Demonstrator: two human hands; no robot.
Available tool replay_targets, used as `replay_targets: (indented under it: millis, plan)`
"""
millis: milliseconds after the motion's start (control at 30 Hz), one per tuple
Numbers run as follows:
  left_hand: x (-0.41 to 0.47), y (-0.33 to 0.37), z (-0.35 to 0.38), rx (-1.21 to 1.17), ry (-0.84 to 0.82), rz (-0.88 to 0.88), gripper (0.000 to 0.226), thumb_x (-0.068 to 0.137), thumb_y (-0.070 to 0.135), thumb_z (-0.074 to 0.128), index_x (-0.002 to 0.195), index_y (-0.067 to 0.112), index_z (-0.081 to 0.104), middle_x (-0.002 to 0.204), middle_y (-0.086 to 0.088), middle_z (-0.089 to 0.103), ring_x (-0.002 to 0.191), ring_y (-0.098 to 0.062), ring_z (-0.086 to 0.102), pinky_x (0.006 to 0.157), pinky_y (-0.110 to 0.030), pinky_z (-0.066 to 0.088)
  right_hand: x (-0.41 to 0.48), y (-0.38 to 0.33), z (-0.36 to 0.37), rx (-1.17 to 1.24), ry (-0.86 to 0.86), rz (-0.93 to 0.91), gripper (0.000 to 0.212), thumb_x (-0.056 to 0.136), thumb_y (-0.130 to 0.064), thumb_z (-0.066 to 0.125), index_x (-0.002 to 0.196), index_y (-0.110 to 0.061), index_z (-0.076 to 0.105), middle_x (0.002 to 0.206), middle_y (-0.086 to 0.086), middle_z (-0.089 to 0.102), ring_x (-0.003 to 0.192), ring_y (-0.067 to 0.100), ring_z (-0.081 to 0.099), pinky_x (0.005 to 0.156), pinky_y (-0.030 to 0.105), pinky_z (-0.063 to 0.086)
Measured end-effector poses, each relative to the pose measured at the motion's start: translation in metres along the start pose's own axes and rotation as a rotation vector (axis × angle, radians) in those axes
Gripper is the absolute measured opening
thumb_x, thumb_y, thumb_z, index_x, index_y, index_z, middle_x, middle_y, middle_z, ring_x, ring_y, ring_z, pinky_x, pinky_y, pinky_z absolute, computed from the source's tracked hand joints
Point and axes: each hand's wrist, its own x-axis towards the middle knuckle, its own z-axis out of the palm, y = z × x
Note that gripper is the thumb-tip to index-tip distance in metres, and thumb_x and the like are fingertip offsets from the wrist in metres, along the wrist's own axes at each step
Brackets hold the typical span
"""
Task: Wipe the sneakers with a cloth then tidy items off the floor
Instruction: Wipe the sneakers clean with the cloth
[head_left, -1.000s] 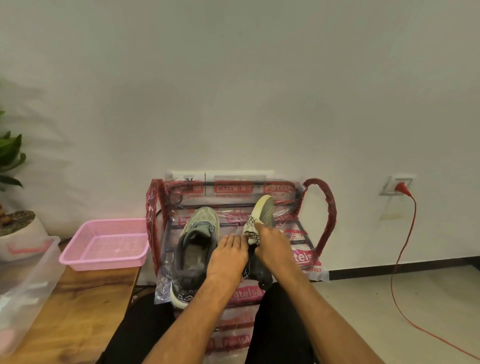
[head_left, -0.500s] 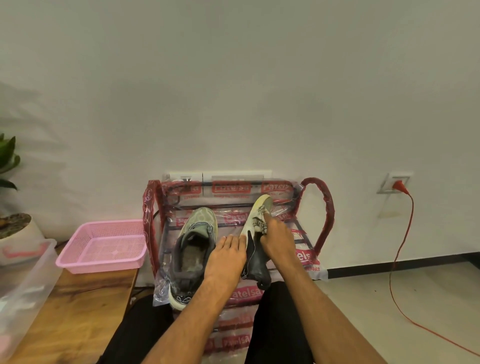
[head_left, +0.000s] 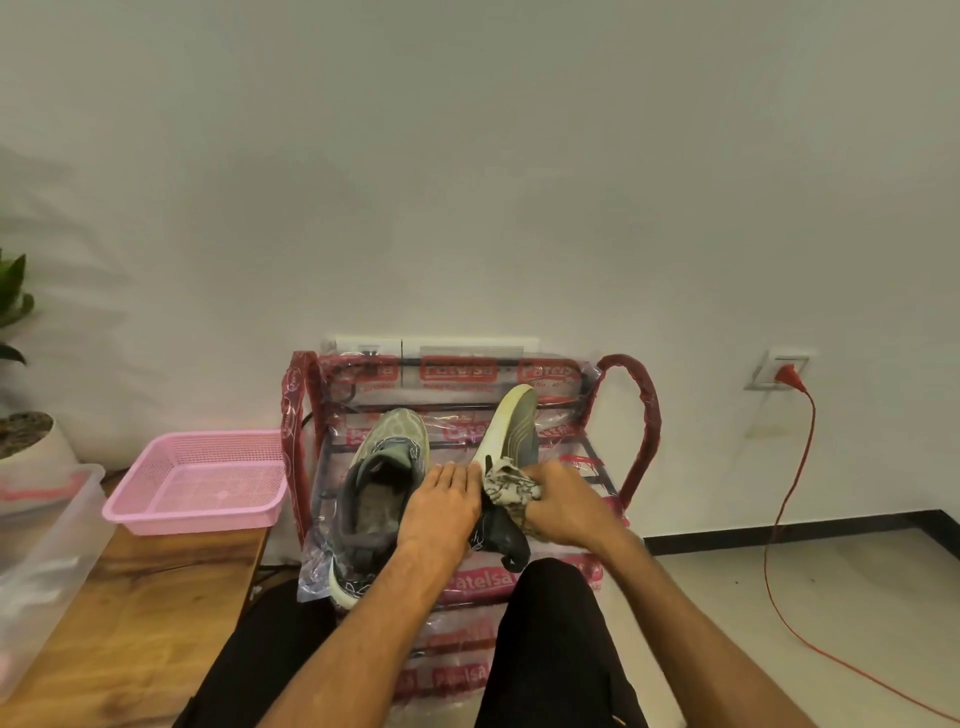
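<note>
Head view: I look down at my two hands on a shoe rack, just past my knees.
Right hand: my right hand (head_left: 563, 512) is curled tight round the cloth (head_left: 506, 486) and pushes it on the tipped sneaker.
Left hand: my left hand (head_left: 441, 512) lies flat with straight fingers and holds nothing. It sits between the two shoes, and its tips touch the pale edge of the tipped sneaker.
Cloth: it is bunched up, pale with dark marks. It pokes out of my right fist at 10 o'clock.
Tipped sneaker: the tipped sneaker (head_left: 514, 431) leans on its side. Its toe points to 12 o'clock and its dark heel is under my hands.
Flat sneaker: the flat sneaker (head_left: 379, 488) stands the right way up at 9 o'clock from my left hand, just beside it.
Rack: the rack (head_left: 644, 415) is red, wrapped in clear plastic, and both shoes rest on it.
Pink basket: the pink basket (head_left: 197, 483) sits at 9 o'clock from the rack, on the wooden bench (head_left: 145, 613).
Clear box: the clear box (head_left: 47, 545) is on the bench too, at 8 o'clock from the basket.
Plant pot: the plant pot (head_left: 31, 441) is at 9 o'clock, past the basket.
Red cord: the red cord (head_left: 779, 493) hangs from the wall plug (head_left: 784, 371) at 2 o'clock and runs down along the floor (head_left: 857, 597).
</note>
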Motion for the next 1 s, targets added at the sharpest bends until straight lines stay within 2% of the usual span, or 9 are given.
replay_targets:
  millis: [133,267,333,433,533,633,767,900,1000]
  plan:
    - [0.002,-0.001,0.000,0.018,-0.015,0.005,0.103,0.086,0.034,0.068,0.151,-0.001,-0.003,0.157,-0.019,0.016,0.147,-0.030,0.013,0.121,-0.039,0.008,0.008,-0.002,-0.024,0.000,0.115,0.058,0.016,0.084,-0.010,0.060,0.097,-0.006,0.068,0.089,0.008,0.069,0.083,0.025,0.065,0.073,0.038,0.056]
    - [0.002,-0.002,0.001,0.057,-0.019,0.006,0.097,0.086,0.035,0.068,0.151,-0.002,0.006,0.155,-0.019,0.022,0.145,-0.030,0.018,0.121,-0.039,0.009,0.007,-0.017,0.015,-0.233,0.185,-0.085,0.057,0.081,-0.003,0.059,0.136,-0.017,0.052,0.117,0.010,0.066,0.103,0.027,0.063,0.087,0.039,0.053]
    - [0.003,-0.003,0.002,0.068,-0.015,0.010,0.089,0.087,0.035,0.067,0.150,0.000,0.014,0.153,-0.018,0.025,0.144,-0.030,0.020,0.121,-0.039,0.010,-0.003,-0.019,0.036,-0.282,0.229,-0.132,0.063,0.079,-0.001,0.057,0.140,-0.015,0.046,0.126,0.007,0.062,0.109,0.026,0.061,0.091,0.038,0.051]
    - [0.003,-0.002,0.003,0.068,-0.012,0.018,0.093,0.089,0.035,0.064,0.152,0.000,0.005,0.154,-0.017,0.023,0.144,-0.030,0.017,0.120,-0.040,0.010,-0.016,-0.013,0.039,-0.249,0.207,-0.127,0.057,0.078,-0.004,0.061,0.133,-0.018,0.055,0.118,0.004,0.067,0.102,0.024,0.063,0.088,0.037,0.053]
    - [0.002,0.000,0.003,0.034,0.018,0.003,0.091,0.090,0.026,0.062,0.151,0.001,-0.001,0.155,-0.017,0.022,0.145,-0.029,0.017,0.121,-0.040,0.010,-0.014,-0.010,0.007,-0.166,-0.012,-0.022,0.034,0.083,-0.013,0.068,0.116,-0.021,0.067,0.099,0.001,0.070,0.086,0.016,0.064,0.074,0.031,0.053]
    - [0.003,-0.001,0.002,0.040,0.003,0.005,0.094,0.088,0.025,0.065,0.151,0.000,0.000,0.154,-0.017,0.022,0.144,-0.030,0.018,0.121,-0.040,0.010,-0.004,-0.018,-0.018,-0.197,0.102,0.011,0.026,0.082,-0.012,0.065,0.107,-0.016,0.069,0.089,0.002,0.066,0.082,0.020,0.062,0.066,0.030,0.047]
    - [0.003,-0.001,0.002,0.060,-0.009,0.010,0.098,0.087,0.030,0.067,0.151,-0.002,-0.001,0.155,-0.019,0.020,0.145,-0.031,0.016,0.121,-0.040,0.010,0.006,-0.024,0.002,-0.289,0.335,-0.054,0.048,0.084,-0.001,0.058,0.129,-0.017,0.058,0.114,0.009,0.067,0.103,0.027,0.063,0.088,0.038,0.052]
    - [0.001,-0.001,0.003,0.061,0.001,0.004,0.094,0.090,0.028,0.064,0.151,-0.001,-0.001,0.157,-0.019,0.018,0.146,-0.030,0.015,0.121,-0.039,0.007,-0.005,-0.013,0.037,-0.349,0.271,-0.118,0.060,0.085,-0.001,0.061,0.142,-0.011,0.043,0.141,0.007,0.051,0.128,0.023,0.048,0.107,0.031,0.037]
    - [-0.001,0.001,0.001,0.045,0.001,0.008,0.099,0.087,0.032,0.067,0.151,0.000,-0.002,0.156,-0.018,0.018,0.146,-0.030,0.016,0.121,-0.039,0.009,-0.017,0.000,0.044,-0.394,0.262,-0.154,0.065,0.083,0.000,0.062,0.144,-0.013,0.042,0.144,0.006,0.048,0.132,0.022,0.044,0.111,0.031,0.034]
